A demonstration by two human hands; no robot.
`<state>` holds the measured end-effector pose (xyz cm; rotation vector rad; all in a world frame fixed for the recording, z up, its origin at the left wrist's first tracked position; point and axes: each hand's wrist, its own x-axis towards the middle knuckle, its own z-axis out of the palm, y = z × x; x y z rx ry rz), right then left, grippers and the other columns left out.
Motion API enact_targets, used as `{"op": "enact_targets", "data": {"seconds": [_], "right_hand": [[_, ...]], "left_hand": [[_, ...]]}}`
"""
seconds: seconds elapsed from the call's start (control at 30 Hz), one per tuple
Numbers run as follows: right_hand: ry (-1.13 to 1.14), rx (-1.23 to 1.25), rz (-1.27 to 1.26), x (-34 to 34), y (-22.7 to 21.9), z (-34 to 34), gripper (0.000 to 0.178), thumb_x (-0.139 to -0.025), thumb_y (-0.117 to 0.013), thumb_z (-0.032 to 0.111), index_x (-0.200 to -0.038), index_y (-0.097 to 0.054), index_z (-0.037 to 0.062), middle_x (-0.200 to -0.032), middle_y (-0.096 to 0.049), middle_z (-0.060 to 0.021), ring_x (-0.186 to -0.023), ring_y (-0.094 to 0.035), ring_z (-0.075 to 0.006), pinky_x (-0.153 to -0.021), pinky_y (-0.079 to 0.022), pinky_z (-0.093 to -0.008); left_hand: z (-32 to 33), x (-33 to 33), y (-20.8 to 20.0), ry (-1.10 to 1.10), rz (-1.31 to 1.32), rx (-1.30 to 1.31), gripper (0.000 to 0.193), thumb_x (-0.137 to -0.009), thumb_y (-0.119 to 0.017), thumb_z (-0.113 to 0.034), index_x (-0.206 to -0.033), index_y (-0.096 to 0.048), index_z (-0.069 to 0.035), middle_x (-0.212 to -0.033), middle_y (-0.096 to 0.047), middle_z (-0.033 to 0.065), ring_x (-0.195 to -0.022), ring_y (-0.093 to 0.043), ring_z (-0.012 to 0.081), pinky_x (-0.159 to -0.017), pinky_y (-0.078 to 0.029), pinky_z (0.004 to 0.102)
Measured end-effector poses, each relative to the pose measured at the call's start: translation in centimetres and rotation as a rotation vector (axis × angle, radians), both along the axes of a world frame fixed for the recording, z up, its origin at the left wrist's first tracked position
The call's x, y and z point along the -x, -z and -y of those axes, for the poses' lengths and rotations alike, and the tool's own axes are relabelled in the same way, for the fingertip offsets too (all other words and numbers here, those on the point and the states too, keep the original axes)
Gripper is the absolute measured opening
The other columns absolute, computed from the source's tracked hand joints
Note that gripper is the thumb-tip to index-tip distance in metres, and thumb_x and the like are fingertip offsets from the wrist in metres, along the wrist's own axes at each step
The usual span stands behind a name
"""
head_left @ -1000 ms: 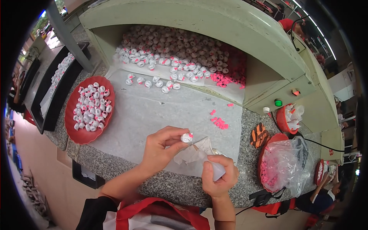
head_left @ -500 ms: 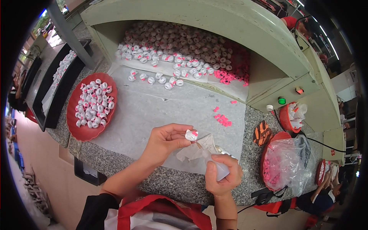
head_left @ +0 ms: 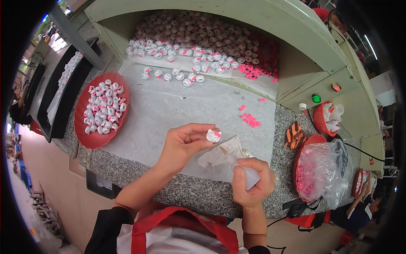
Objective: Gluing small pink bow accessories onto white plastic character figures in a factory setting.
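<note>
Pinched between the thumb and fingers of my left hand is a small white cat-head piece with a pink bow. Closed around a translucent squeeze bottle is my right hand, its thumb on top. The bottle's thin tip points up and left toward the piece, apart from it. Below the piece and beside the bottle, a crumpled off-white cloth lies on the paper sheet. Several loose pink bows rest on the sheet beyond my right hand.
A red scalloped bowl of white pieces stands at left, beside a black tray. More pieces are heaped under the green shelf. At right are a plastic bag in a red bowl, a red basket and a striped cloth.
The bottle has drawn slightly away from the cat-head piece. Both hands sit a little higher and farther right in the picture, as the view has shifted.
</note>
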<state>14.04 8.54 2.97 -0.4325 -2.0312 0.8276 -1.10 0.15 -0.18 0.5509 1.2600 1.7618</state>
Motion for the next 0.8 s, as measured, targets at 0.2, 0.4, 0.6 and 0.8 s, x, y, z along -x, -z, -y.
{"op": "enact_targets", "data": {"seconds": [0.2, 0.4, 0.6, 0.8], "right_hand": [[0.045, 0.121, 0.037, 0.1, 0.3, -0.1, 0.016, -0.067, -0.061, 0.003, -0.083, -0.059, -0.0013, -0.067, -0.061, -0.0103, -0.052, -0.057, -0.0151, -0.048, -0.044, -0.0231], [0.163, 0.271, -0.103, 0.1, 0.0, -0.2, 0.020, -0.071, -0.058, 0.014, -0.083, -0.059, -0.0025, -0.071, -0.058, -0.0044, -0.058, -0.049, -0.0089, -0.055, -0.039, -0.0198], [0.072, 0.029, 0.005, 0.3, 0.1, 0.6, 0.018, -0.066, -0.060, 0.005, -0.083, -0.059, -0.0013, -0.072, -0.062, -0.0113, -0.058, -0.060, -0.0173, -0.054, -0.046, -0.0248], [0.084, 0.093, 0.003, 0.4, 0.4, 0.8, 0.017, -0.069, -0.059, 0.010, -0.082, -0.059, -0.0007, -0.073, -0.061, -0.0096, -0.061, -0.058, -0.0145, -0.057, -0.044, -0.0235]], "left_hand": [[0.1, 0.4, 0.5, 0.034, -0.005, -0.012, 0.034, -0.072, -0.058, 0.009, -0.105, -0.053, 0.005, -0.096, -0.061, 0.0128, -0.087, -0.059, 0.0168, -0.078, -0.048, 0.0264], [0.4, 0.8, 0.4, 0.008, -0.002, -0.020, 0.034, -0.073, -0.057, 0.009, -0.106, -0.053, 0.004, -0.097, -0.061, 0.0126, -0.089, -0.059, 0.0169, -0.079, -0.047, 0.0257], [0.7, 0.7, 0.2, 0.032, 0.045, -0.024, 0.036, -0.073, -0.057, 0.009, -0.108, -0.053, 0.004, -0.100, -0.060, 0.0131, -0.090, -0.059, 0.0165, -0.079, -0.047, 0.0253], [0.6, 0.6, 0.3, 0.051, 0.059, -0.016, 0.037, -0.073, -0.057, 0.009, -0.109, -0.052, 0.004, -0.102, -0.059, 0.0134, -0.090, -0.058, 0.0166, -0.079, -0.047, 0.0257]]}}
